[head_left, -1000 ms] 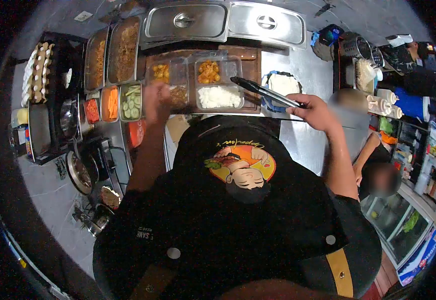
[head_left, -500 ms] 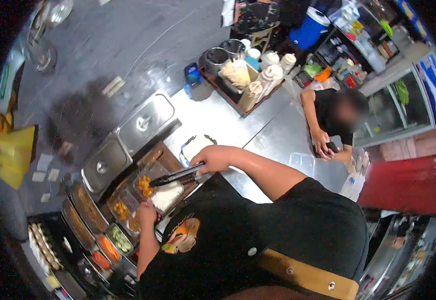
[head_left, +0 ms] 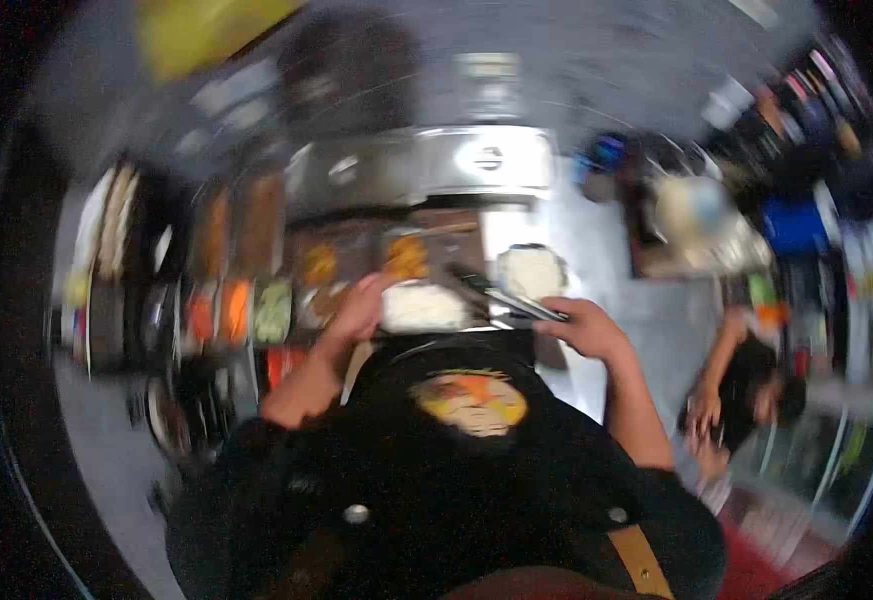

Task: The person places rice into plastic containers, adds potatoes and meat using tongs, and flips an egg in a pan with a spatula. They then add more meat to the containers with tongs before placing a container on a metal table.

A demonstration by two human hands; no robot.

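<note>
My right hand (head_left: 587,328) is closed round a pair of black-and-silver tongs (head_left: 517,303). Their dark tips point left, at the right side of a mound of white rice (head_left: 423,306) in a container. Against the left edge of that container is my left hand (head_left: 359,310), its fingers curled at the rim, though blur softens them. Just behind the rice lie orange fried pieces (head_left: 407,258), and more orange pieces (head_left: 321,265) sit further left. A round white tub (head_left: 532,272) stands right of the tongs.
Steel lidded pans (head_left: 352,178) line the back. Pans of orange strips (head_left: 235,310) and green slices (head_left: 274,312) stand left. A tray of bottles and cups (head_left: 697,225) is at the right, blurred. Another person (head_left: 742,395) leans at the counter's right end.
The whole view has turned and blurred, with the counter now straight ahead. The tong tips have shifted right, away from the orange pieces. My left hand stays by the rice container.
</note>
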